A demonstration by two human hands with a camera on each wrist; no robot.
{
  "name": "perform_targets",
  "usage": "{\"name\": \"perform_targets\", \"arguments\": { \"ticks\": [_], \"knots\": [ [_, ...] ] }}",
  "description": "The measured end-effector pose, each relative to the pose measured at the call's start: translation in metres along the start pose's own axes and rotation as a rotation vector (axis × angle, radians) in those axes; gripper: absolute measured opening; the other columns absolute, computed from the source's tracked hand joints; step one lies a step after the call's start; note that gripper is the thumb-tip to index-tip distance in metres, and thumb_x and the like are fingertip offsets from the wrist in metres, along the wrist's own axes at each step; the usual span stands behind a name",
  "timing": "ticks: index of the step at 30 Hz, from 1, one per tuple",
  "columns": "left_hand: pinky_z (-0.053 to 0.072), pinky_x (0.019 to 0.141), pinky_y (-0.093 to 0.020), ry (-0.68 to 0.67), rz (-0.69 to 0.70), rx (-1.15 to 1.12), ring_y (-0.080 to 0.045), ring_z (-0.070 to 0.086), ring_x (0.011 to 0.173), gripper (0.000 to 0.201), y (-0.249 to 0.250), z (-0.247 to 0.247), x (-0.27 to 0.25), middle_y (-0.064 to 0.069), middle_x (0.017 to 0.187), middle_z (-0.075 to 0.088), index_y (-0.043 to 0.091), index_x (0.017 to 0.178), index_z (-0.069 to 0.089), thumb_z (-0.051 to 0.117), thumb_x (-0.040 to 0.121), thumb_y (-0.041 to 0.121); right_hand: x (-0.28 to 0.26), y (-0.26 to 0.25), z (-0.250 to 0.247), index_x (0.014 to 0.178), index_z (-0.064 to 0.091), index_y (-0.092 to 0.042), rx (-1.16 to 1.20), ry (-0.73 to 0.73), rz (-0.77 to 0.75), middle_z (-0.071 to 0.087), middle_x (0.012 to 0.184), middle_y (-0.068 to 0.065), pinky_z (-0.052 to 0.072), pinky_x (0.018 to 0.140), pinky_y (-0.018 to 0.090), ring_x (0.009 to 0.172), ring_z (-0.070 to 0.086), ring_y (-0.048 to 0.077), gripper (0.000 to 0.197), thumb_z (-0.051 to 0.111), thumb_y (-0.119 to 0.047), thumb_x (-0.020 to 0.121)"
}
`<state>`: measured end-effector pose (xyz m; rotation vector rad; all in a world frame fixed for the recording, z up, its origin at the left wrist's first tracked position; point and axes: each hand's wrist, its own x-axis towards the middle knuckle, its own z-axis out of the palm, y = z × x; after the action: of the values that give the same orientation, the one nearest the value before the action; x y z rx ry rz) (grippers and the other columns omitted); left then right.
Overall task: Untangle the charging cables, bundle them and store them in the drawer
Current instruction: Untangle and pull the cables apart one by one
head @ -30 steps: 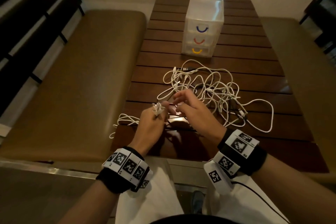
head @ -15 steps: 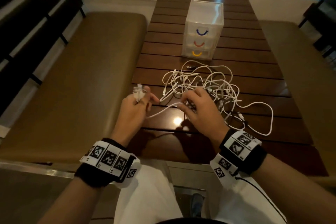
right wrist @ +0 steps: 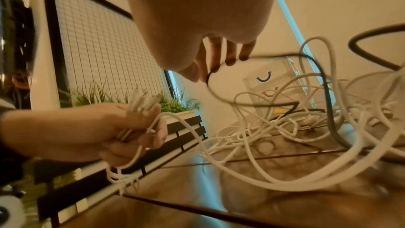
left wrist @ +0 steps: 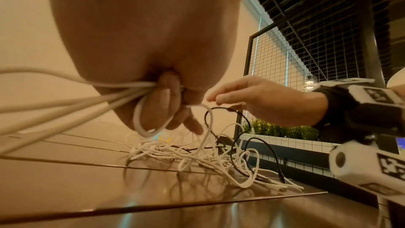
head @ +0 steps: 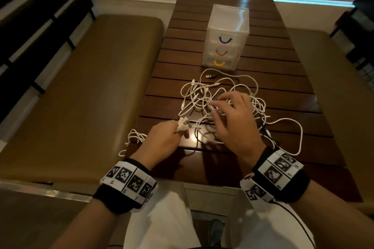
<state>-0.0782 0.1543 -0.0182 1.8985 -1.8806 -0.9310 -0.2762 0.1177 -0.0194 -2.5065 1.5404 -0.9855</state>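
A tangle of white charging cables [head: 197, 95] with a black cable [right wrist: 324, 82] in it lies mid-table, in front of a clear three-drawer unit [head: 226, 36] whose drawers are shut. My left hand [head: 182, 129] grips a bunch of white cable ends [right wrist: 142, 103] at the near left of the pile, with their cords trailing over the table's left edge [head: 134, 134]. My right hand [head: 220, 107] hovers over the tangle, and its fingertips [right wrist: 230, 60] pinch a raised loop of the black cable.
The slatted wooden table [head: 283, 79] has padded benches on the left [head: 81, 97] and right [head: 344, 87]. A wire-mesh partition [left wrist: 285, 75] with a planter stands to one side. My lap sits at the table's near edge.
My left hand swung out to the left with the cable ends, then came back toward the pile, and the slack dropped over the table edge again. My right hand reached farther into the tangle.
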Motion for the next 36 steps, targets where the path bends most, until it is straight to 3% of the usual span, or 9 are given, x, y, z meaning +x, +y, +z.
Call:
{"name": "perform_targets", "arguments": {
  "ticks": [2,4,7,12,15,18,24,30,36],
  "knots": [
    [0.045,0.082,-0.039,0.051,0.009,-0.060,-0.028,0.060,0.098,0.031,-0.002,-0.005,0.001,-0.004,0.098,0.068,0.027,0.073,0.060,0.044,0.097,0.017,-0.005,-0.011,-0.010,0.103,0.069,-0.009,0.099,0.028,-0.096,0.059,0.104,0.005,0.041,0.088,0.026,0.102,0.051,0.019,0.015,0.061,-0.016,0.093],
    [0.044,0.074,-0.039,0.108,0.036,-0.101,-0.028,0.061,0.089,0.030,-0.005,-0.005,0.003,-0.002,0.087,0.067,0.025,0.069,0.057,0.046,0.097,0.020,-0.013,-0.025,-0.012,0.110,0.066,-0.010,0.198,-0.156,-0.143,0.065,0.104,0.003,0.048,0.082,0.024,0.094,0.059,0.015,0.018,0.058,-0.015,0.095],
    [0.046,0.071,-0.042,0.191,0.083,-0.180,-0.020,0.061,0.079,0.030,-0.007,-0.002,0.002,0.002,0.081,0.068,0.018,0.080,0.065,0.047,0.101,0.029,-0.023,-0.033,0.005,0.129,0.054,-0.017,0.267,-0.353,0.019,0.068,0.109,0.002,0.053,0.080,0.030,0.094,0.065,0.016,0.035,0.059,-0.020,0.095],
    [0.029,0.056,-0.021,0.238,0.153,-0.278,0.001,0.048,0.058,0.043,-0.014,-0.002,-0.005,0.022,0.059,0.056,0.032,0.059,0.050,0.048,0.101,0.027,-0.025,-0.028,0.039,0.121,0.055,-0.021,0.180,-0.400,0.166,0.052,0.116,0.001,0.049,0.076,0.033,0.096,0.059,0.020,0.028,0.057,-0.033,0.096],
    [0.027,0.052,-0.023,0.262,0.136,-0.504,-0.004,0.038,0.050,0.042,-0.016,-0.006,-0.008,0.012,0.052,0.048,0.024,0.062,0.050,0.043,0.101,0.037,-0.024,-0.023,0.042,0.107,0.058,-0.018,0.095,-0.367,0.126,0.052,0.111,0.000,0.040,0.065,0.028,0.087,0.059,0.020,0.017,0.052,-0.032,0.099],
    [0.024,0.045,-0.020,0.379,0.036,-0.774,-0.008,0.030,0.046,0.045,-0.015,-0.011,-0.007,0.007,0.051,0.037,0.022,0.063,0.051,0.040,0.094,0.052,-0.021,-0.016,0.039,0.101,0.057,-0.015,0.058,-0.362,0.102,0.053,0.107,0.001,0.048,0.064,0.037,0.083,0.060,0.024,0.016,0.050,-0.030,0.100],
    [0.023,0.037,-0.016,0.491,0.003,-0.905,-0.006,0.027,0.038,0.041,-0.013,-0.011,0.001,0.005,0.045,0.030,0.017,0.072,0.052,0.038,0.098,0.045,-0.006,-0.001,0.027,0.100,0.065,-0.016,0.108,-0.344,0.102,0.056,0.097,-0.004,0.033,0.074,0.025,0.089,0.052,0.018,0.017,0.054,-0.029,0.098],
    [0.046,0.056,-0.016,0.521,0.025,-0.658,-0.014,0.056,0.057,0.033,-0.022,-0.014,0.008,0.004,0.079,0.063,0.032,0.117,0.062,0.036,0.101,0.045,0.031,0.009,-0.006,0.089,0.071,-0.020,0.461,-0.226,0.317,0.068,0.073,-0.001,0.050,0.059,0.025,0.065,0.065,0.013,0.021,0.056,-0.031,0.099],
    [0.053,0.068,-0.024,0.433,0.240,-0.544,-0.017,0.067,0.072,0.029,-0.012,-0.008,0.001,0.004,0.094,0.070,0.022,0.111,0.067,0.039,0.105,0.016,0.055,-0.001,-0.029,0.096,0.070,-0.013,0.742,-0.384,0.531,0.059,0.061,0.003,0.054,0.048,0.040,0.046,0.064,0.029,0.024,0.052,-0.028,0.101]
  ]
}}
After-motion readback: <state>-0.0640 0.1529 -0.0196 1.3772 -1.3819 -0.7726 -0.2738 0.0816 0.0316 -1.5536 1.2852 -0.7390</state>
